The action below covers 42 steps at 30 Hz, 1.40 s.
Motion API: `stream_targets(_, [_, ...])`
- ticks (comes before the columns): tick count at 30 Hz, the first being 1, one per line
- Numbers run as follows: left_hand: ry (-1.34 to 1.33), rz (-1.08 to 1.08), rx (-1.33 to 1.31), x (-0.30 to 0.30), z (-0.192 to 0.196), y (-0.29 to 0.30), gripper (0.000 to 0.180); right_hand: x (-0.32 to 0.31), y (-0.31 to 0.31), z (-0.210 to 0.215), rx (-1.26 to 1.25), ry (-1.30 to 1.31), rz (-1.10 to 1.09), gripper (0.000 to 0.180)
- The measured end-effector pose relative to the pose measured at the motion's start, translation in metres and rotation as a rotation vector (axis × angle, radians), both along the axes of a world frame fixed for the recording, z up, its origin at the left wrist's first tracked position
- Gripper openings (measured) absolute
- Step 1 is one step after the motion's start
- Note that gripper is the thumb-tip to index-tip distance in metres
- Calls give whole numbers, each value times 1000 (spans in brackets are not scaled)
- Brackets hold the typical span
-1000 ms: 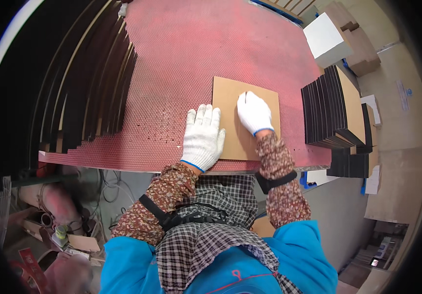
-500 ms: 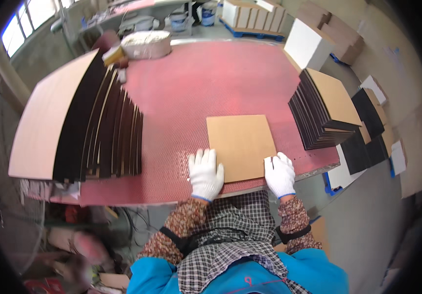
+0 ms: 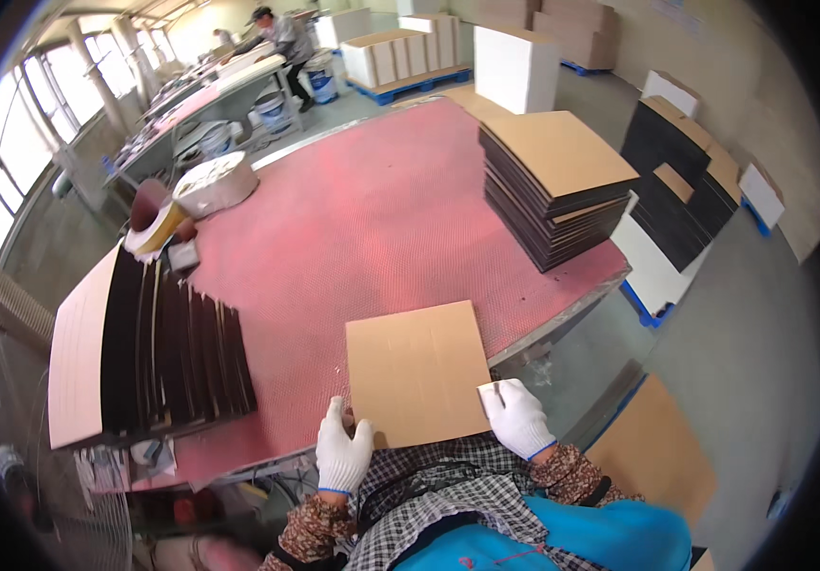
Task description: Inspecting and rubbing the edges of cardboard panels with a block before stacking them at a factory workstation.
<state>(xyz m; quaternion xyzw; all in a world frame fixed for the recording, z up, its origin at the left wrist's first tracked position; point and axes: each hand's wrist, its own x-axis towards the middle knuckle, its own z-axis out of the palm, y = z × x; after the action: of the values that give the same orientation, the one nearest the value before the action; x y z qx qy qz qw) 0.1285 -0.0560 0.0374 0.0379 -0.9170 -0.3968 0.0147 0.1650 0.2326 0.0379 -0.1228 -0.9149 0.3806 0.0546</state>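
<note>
A square tan board (image 3: pixel 414 376) lies at the table's near edge and juts out past it towards my checked apron. My left hand (image 3: pixel 343 455), in a white knit glove, grips the board's near left edge, thumb against the side; its other fingers are partly hidden. On the opposite side my gloved right hand (image 3: pixel 521 419) is closed, fingertips against the right edge. Between them shows a small pale piece with a dark mark, too small to name.
Dark-edged boards stand in a row (image 3: pixel 167 352) at left; a flat stack of boards (image 3: pixel 562 162) sits at far right. Behind the row are a tape roll (image 3: pixel 155 233) and a white tub (image 3: pixel 215 186). Beyond the red table (image 3: pixel 334 228), a person (image 3: pixel 286 43) bends over another table.
My view has swung upward and to the right. The board now juts over the table's near edge, with both hands still at its sides. My left thumb and fingers have spread further apart.
</note>
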Motion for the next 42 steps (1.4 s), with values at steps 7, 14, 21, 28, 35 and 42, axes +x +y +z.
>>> stream_targets(7, [-426,-37,454,-3,7,16,68,0,36,-44,-359,53,-199,36])
stream_targets(14, [-179,-235,674,20,93,34,77,-8,17,-39,-739,179,-280,38])
stream_targets(21, [308,-255,754,66,222,-14,106,-59,-48,106,-714,532,135,31])
stream_targets(28, [930,313,673,74,246,-97,62,-87,-155,220,-827,509,484,38])
stream_targets(35, [866,394,710,63,232,-196,46,-89,-231,257,-700,444,685,37])
stream_targets(42, [987,774,459,31,216,-281,47,-99,-278,257,-833,325,836,32])
